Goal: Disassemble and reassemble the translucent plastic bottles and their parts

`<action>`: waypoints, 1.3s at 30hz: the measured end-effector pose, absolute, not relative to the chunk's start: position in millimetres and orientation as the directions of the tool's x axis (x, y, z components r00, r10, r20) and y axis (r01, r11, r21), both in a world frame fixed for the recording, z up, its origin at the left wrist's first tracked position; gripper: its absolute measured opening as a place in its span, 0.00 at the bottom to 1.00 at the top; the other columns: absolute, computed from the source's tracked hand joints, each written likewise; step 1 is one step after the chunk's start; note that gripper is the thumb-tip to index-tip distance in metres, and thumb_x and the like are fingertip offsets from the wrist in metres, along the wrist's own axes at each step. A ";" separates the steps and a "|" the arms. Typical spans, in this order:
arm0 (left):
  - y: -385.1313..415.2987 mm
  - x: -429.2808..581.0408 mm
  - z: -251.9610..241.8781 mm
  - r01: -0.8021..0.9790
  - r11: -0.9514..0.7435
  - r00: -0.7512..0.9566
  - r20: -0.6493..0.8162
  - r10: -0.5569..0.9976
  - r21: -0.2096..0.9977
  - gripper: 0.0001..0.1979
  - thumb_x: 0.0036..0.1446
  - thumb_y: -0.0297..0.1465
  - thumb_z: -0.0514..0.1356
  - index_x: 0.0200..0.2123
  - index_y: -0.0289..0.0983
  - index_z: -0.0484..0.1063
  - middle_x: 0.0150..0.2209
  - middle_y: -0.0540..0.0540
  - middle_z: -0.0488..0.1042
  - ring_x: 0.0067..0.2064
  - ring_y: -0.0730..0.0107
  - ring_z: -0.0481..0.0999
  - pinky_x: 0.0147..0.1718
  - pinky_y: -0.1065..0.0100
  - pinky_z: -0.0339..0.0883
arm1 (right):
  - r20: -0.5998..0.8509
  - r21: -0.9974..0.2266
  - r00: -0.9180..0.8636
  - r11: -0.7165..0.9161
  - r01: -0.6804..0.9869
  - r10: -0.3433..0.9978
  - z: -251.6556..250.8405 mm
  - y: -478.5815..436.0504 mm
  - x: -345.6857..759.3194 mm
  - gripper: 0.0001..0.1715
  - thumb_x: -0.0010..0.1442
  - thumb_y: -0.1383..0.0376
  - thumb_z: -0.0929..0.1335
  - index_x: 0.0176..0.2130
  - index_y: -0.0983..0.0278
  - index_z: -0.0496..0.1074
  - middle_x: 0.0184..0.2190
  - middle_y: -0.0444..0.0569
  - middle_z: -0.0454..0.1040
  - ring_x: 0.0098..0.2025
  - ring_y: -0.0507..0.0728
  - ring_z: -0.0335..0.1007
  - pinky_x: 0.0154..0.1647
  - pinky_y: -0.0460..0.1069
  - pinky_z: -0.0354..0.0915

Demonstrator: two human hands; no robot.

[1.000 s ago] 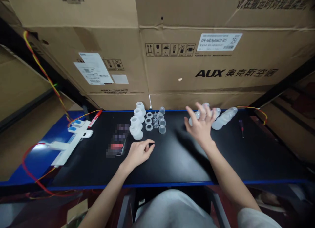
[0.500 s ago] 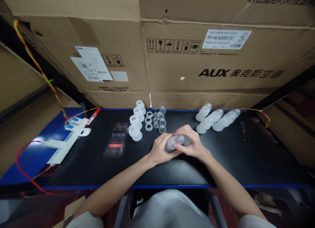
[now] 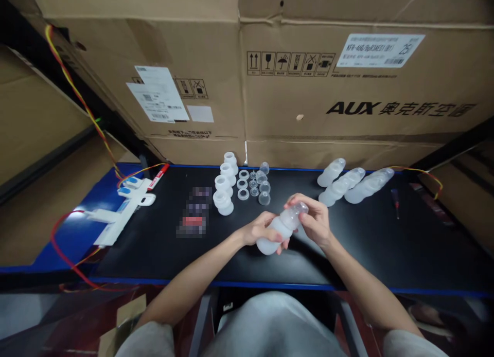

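Note:
My left hand [image 3: 256, 229] is wrapped round the frosted body of a baby bottle [image 3: 267, 245], which tilts up to the right. At its upper end, my right hand [image 3: 317, 222] grips the clear dome cap [image 3: 296, 211] between thumb and fingers. Beyond my left hand stands a row of open-necked bottles [image 3: 224, 197]. Beside them are white screw rings [image 3: 243, 183], small clear teats [image 3: 253, 184] and loose dome caps [image 3: 264, 188]. Several capped bottles [image 3: 370, 187] lie at the far right.
A white power strip [image 3: 123, 215] with plugs and cables lies at the left, with a red marker [image 3: 161, 173] by it. A thin screwdriver-like tool [image 3: 395, 202] rests at the right. Large cardboard boxes [image 3: 285, 130] wall off the back of the black table mat [image 3: 162, 259].
The bottle has swung from pointing towards the camera to lying slantwise, showing its side. My right hand has shifted to its capped end. The view has moved slightly left.

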State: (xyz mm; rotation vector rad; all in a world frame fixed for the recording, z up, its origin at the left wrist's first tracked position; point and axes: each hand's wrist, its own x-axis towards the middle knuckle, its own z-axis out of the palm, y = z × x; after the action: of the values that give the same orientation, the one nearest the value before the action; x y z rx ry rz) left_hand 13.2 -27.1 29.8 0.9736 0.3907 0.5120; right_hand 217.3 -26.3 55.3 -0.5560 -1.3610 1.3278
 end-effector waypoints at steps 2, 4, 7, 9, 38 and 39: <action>-27.0 14.5 20.6 -0.280 0.546 0.863 -0.042 0.503 0.790 0.34 0.44 0.46 0.77 0.48 0.29 0.80 0.29 0.41 0.81 0.24 0.62 0.79 0.25 0.65 0.74 | 0.363 -0.889 -0.290 0.234 -0.394 0.886 57.6 -29.0 213.4 0.21 0.64 0.49 0.78 0.49 0.60 0.84 0.43 0.55 0.80 0.30 0.57 0.74 0.14 0.46 0.65; -27.3 16.2 11.5 -0.301 0.605 0.895 0.001 0.445 0.737 0.35 0.44 0.48 0.77 0.49 0.28 0.79 0.27 0.42 0.80 0.23 0.62 0.78 0.24 0.64 0.73 | 0.375 -0.875 -0.272 0.241 -0.420 0.886 60.8 -30.8 209.3 0.21 0.64 0.49 0.78 0.47 0.60 0.84 0.41 0.55 0.80 0.30 0.57 0.73 0.14 0.46 0.66; -24.6 18.1 4.2 -0.303 0.667 0.922 0.030 0.387 0.681 0.38 0.43 0.51 0.76 0.48 0.28 0.78 0.25 0.44 0.77 0.22 0.62 0.76 0.23 0.64 0.71 | 0.362 -0.869 -0.240 0.232 -0.437 0.901 63.2 -29.5 203.8 0.19 0.63 0.50 0.79 0.45 0.61 0.84 0.39 0.55 0.80 0.30 0.57 0.73 0.16 0.47 0.68; -20.5 18.2 4.7 -0.315 0.676 0.915 0.024 0.403 0.666 0.39 0.42 0.53 0.75 0.47 0.28 0.77 0.25 0.44 0.77 0.22 0.63 0.75 0.22 0.65 0.69 | 0.306 -0.874 -0.204 0.190 -0.447 0.930 60.9 -25.1 201.2 0.21 0.62 0.49 0.79 0.45 0.61 0.83 0.40 0.55 0.81 0.29 0.56 0.73 0.14 0.46 0.65; -31.4 24.7 -27.8 -0.458 0.509 0.570 -0.198 0.797 0.729 0.32 0.57 0.53 0.71 0.50 0.33 0.72 0.27 0.45 0.80 0.21 0.64 0.78 0.20 0.69 0.71 | 0.009 -0.947 -0.302 -0.089 -0.309 0.953 11.1 -0.7 202.0 0.32 0.59 0.43 0.80 0.51 0.62 0.83 0.41 0.52 0.83 0.32 0.55 0.70 0.30 0.48 0.63; -27.9 25.6 -32.4 -0.453 0.531 0.600 -0.196 0.776 0.716 0.34 0.59 0.58 0.67 0.49 0.33 0.72 0.25 0.45 0.79 0.20 0.63 0.78 0.18 0.69 0.69 | 0.006 -0.932 -0.312 -0.108 -0.347 0.950 11.3 0.0 203.7 0.33 0.58 0.43 0.81 0.53 0.61 0.83 0.44 0.54 0.84 0.35 0.57 0.73 0.32 0.49 0.65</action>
State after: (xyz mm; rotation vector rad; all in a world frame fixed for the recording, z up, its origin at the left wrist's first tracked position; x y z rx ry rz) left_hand 25.6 -27.9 -32.4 0.6687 0.5414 0.7771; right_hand 203.7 0.0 11.3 -0.8004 -1.1165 1.6246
